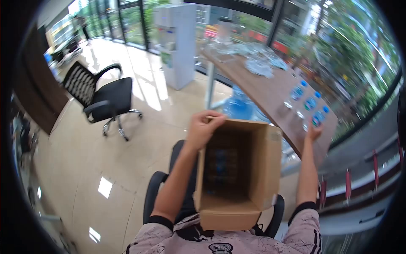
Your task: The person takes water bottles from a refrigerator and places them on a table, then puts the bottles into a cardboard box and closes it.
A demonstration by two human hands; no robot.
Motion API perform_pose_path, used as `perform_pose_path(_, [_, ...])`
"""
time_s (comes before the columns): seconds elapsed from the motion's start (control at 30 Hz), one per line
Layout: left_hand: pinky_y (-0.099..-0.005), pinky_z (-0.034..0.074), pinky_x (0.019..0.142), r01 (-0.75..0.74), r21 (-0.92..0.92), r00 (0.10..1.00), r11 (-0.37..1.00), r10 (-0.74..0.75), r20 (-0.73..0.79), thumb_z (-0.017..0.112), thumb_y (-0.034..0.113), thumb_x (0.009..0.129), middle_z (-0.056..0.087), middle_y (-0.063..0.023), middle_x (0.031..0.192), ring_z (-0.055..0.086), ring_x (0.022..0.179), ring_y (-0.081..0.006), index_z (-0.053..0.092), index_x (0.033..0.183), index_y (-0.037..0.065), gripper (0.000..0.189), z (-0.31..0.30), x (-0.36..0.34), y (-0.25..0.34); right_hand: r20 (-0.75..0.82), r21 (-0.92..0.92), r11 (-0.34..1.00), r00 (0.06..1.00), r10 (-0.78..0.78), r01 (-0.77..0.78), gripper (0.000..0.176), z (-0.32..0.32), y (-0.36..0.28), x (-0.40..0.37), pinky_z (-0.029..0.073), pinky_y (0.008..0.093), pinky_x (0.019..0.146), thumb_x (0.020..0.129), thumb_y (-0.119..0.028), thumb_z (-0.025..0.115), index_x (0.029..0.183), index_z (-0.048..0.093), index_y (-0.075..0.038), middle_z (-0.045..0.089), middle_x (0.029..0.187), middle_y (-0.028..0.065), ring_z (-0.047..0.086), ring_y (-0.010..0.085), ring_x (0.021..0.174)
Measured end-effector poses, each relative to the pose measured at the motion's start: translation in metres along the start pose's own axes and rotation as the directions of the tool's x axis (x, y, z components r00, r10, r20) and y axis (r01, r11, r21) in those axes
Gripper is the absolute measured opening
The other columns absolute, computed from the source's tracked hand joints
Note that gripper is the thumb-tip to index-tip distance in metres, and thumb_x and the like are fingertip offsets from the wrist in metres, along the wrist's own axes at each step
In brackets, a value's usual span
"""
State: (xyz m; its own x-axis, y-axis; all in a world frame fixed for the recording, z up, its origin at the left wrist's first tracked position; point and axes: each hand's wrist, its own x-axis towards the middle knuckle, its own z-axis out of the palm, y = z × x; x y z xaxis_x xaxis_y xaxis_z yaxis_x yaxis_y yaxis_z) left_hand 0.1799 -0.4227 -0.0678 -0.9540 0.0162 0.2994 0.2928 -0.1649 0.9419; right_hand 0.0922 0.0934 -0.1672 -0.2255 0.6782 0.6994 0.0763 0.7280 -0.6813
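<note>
An open cardboard box (266, 165) rests on my lap, its mouth facing up towards me and a flap folded out at the near side. My left hand (203, 130) is closed on the box's far left rim, thumb over the edge. Inside it is dark; something with bluish parts shows at the bottom, too dim to name. To the right, my right hand (314, 133) has its fingers around the lower part of a water bottle (318, 117) with a blue cap. Two similar bottles, a middle one (309, 104) and a far one (296, 94), stand beside it on the table.
The long wooden table (275, 95) runs along the window, with crumpled clear plastic (259, 61) at its far end. Large blue water jugs (239, 106) stand under it. A white water dispenser (177, 46) and a black office chair (108, 95) are on the tiled floor.
</note>
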Motion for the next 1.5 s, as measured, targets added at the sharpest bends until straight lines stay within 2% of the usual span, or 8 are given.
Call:
perform_pose_path(0.23, [-0.0177, 0.037, 0.053, 0.085, -0.035, 0.995, 0.996, -0.084, 0.049, 0.07, 0.019, 0.081, 0.059, 0.0027, 0.069, 0.049, 0.061, -0.0016, 0.068, 0.084, 0.001, 0.018, 0.006, -0.002, 0.012, 0.543, 0.489, 0.738, 0.824, 0.161, -0.466, 0.04, -0.035, -0.071, 0.019, 0.052, 0.0249, 0.067, 0.071, -0.008, 0.077, 0.102, 0.057, 0.005, 0.063, 0.091, 0.0068, 0.062, 0.0136, 0.076])
perform_pose_path(0.4, [-0.0192, 0.038, 0.055, -0.044, -0.06, 0.998, 0.997, 0.046, 0.031, 0.07, 0.021, 0.08, 0.06, 0.0013, 0.068, 0.05, 0.062, -0.0031, 0.068, 0.081, 0.0, 0.021, 0.005, 0.002, 0.004, 0.78, 0.518, 0.762, 0.58, -0.235, -0.388, 0.051, -0.124, -0.212, 0.021, 0.05, 0.0308, 0.082, 0.068, -0.005, 0.077, 0.112, 0.054, 0.002, 0.061, 0.101, 0.0074, 0.06, 0.0161, 0.093])
perform_pose_path(0.6, [-0.0194, 0.037, 0.053, -0.037, -0.088, 0.999, 0.995, 0.039, 0.026, 0.071, 0.021, 0.077, 0.057, 0.0024, 0.065, 0.047, 0.058, -0.003, 0.068, 0.076, 0.001, 0.021, 0.005, 0.004, 0.004, 0.678, 0.707, 0.674, 0.068, -0.732, 0.213, 0.081, -0.201, -0.304, -0.015, 0.044, 0.0353, 0.092, 0.055, -0.017, 0.087, 0.124, 0.048, -0.001, 0.054, 0.118, 0.0102, 0.053, 0.0211, 0.109])
perform_pose_path(0.67, [-0.0196, 0.036, 0.051, -0.033, -0.088, 0.999, 0.996, 0.035, 0.018, 0.071, 0.019, 0.077, 0.056, 0.0029, 0.064, 0.045, 0.057, -0.0025, 0.067, 0.075, 0.001, 0.019, 0.003, 0.004, 0.007, 0.724, 0.689, 0.689, -0.257, -0.64, 0.224, 0.076, -0.209, -0.347, -0.033, 0.044, 0.0331, 0.091, 0.056, -0.022, 0.087, 0.119, 0.052, -0.002, 0.057, 0.113, 0.0087, 0.055, 0.0191, 0.106])
perform_pose_path(0.8, [-0.0184, 0.035, 0.051, -0.033, -0.153, 0.997, 0.988, 0.043, 0.058, 0.071, 0.02, 0.078, 0.056, 0.0035, 0.065, 0.045, 0.057, -0.0025, 0.067, 0.076, 0.0, 0.021, 0.005, -0.002, 0.011, 0.584, 0.772, 0.626, -0.512, -0.63, 0.109, 0.059, -0.206, -0.378, -0.076, 0.047, 0.0301, 0.076, 0.057, -0.029, 0.084, 0.101, 0.057, 0.0, 0.062, 0.094, 0.0101, 0.06, 0.0191, 0.087])
perform_pose_path(1.13, [-0.0174, 0.027, 0.047, -0.019, -0.115, 0.998, 0.993, 0.025, 0.052, 0.071, 0.02, 0.079, 0.051, 0.006, 0.061, 0.039, 0.053, -0.0006, 0.067, 0.08, -0.001, 0.021, 0.017, 0.005, 0.009, 0.689, 0.63, 0.618, -0.706, -0.165, 0.47, 0.066, -0.149, -0.376, -0.12, 0.048, 0.036, 0.078, 0.057, -0.034, 0.081, 0.106, 0.057, 0.004, 0.064, 0.096, 0.0189, 0.062, 0.0313, 0.091])
perform_pose_path(1.33, [-0.0175, 0.024, 0.046, -0.015, -0.127, 0.998, 0.992, 0.023, 0.058, 0.07, 0.019, 0.08, 0.047, 0.0078, 0.06, 0.035, 0.051, 0.0, 0.067, 0.081, 0.0, 0.02, 0.01, 0.007, 0.004, 0.73, 0.485, 0.501, -0.647, 0.219, 0.717, 0.062, -0.077, -0.362, -0.166, 0.046, 0.0371, 0.088, 0.059, -0.034, 0.08, 0.108, 0.064, -0.001, 0.062, 0.112, 0.0177, 0.057, 0.0293, 0.105])
perform_pose_path(1.5, [-0.0175, 0.025, 0.049, -0.04, -0.141, 0.998, 0.989, 0.045, 0.037, 0.07, 0.02, 0.08, 0.048, 0.0075, 0.062, 0.035, 0.053, 0.0, 0.067, 0.081, 0.0, 0.02, 0.007, 0.01, 0.003, 0.802, 0.507, 0.326, -0.575, 0.161, 0.798, 0.053, -0.025, -0.34, -0.209, 0.042, 0.0403, 0.093, 0.062, -0.033, 0.078, 0.107, 0.067, -0.006, 0.06, 0.117, 0.0153, 0.055, 0.0292, 0.11])
